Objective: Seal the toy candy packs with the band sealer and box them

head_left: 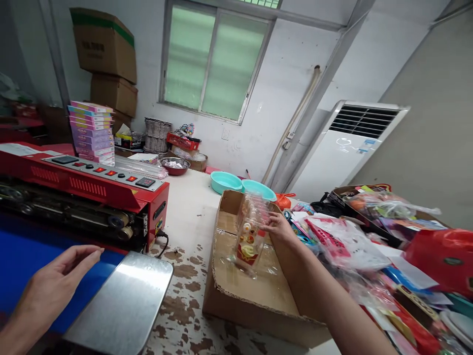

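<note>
My right hand (279,228) reaches into an open cardboard box (254,308) and grips the side of a clear plastic pack (249,241). Small food-shaped pieces show through the pack, among them fries in a red holder and something like a fried egg. More clear plastic packs seem to stand behind it, though they blur together. Over the blue belt (22,251) of a red machine (155,197) hovers my left hand (61,283), its thumb and fingertips pinched together with nothing visible between them. A metal plate (125,301) lies just right of that hand.
Two turquoise basins (225,182) sit behind the box. Stacked pink and purple boxes (94,133) rise behind the machine, near a bowl (175,165) of small wrapped items. Bags and packages (343,241) crowd the right side. A black cable (165,241) leaves the machine's end.
</note>
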`<control>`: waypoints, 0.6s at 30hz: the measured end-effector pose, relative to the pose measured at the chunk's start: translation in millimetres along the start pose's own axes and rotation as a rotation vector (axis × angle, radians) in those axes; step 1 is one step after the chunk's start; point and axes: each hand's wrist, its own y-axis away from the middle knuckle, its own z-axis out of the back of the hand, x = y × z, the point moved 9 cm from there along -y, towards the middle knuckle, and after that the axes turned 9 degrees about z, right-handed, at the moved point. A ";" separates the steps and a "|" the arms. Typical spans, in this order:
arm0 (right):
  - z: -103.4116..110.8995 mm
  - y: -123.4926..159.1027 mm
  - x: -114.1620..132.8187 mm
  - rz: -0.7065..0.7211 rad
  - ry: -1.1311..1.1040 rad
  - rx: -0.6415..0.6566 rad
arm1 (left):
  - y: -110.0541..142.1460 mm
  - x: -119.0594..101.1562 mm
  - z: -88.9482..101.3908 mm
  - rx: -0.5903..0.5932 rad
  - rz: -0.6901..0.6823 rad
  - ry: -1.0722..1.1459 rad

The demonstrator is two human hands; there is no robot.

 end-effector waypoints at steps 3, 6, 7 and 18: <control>7.5 0.7 -2.0 -0.011 -0.073 -0.048 | 6.3 1.9 -5.0 0.032 0.022 0.029; 15.3 3.0 -6.4 -0.030 -0.109 -0.098 | 8.9 4.9 -18.0 0.102 -0.010 0.087; 16.7 4.2 -8.3 -0.037 -0.117 -0.109 | 9.4 6.7 -23.3 0.130 -0.017 0.095; 14.8 23.8 -45.5 -0.162 -0.103 -0.290 | 23.0 -5.1 -26.6 0.071 -0.029 -0.103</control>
